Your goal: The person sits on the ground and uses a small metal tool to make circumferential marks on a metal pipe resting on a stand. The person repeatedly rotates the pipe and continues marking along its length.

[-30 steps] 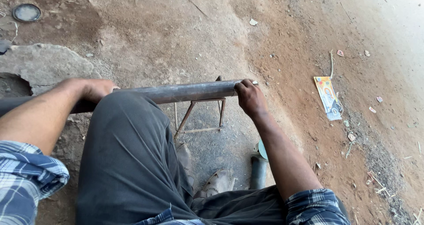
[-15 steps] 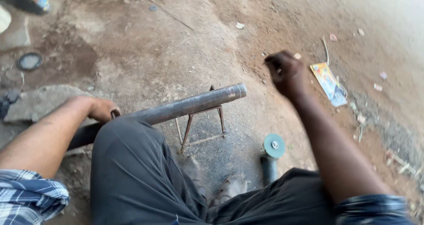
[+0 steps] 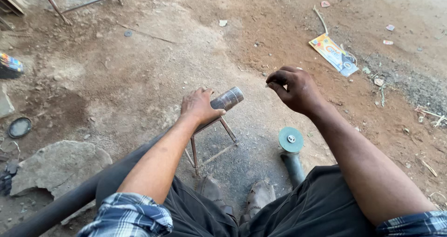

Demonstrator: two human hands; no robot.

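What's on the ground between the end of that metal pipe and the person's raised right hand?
Nothing: in the head view only bare, dusty ground shows between the pipe end and the right hand. The grinder lies lower, nearer the person's feet.

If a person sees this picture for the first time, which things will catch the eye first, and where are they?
At the centre, the left hand grips a grey metal pipe near its end, resting on a small metal stand over the dirt ground. The right hand hangs in the air to the right of the pipe end, fingers curled. Below it, an angle grinder with a greenish disc lies beside the sandalled feet.
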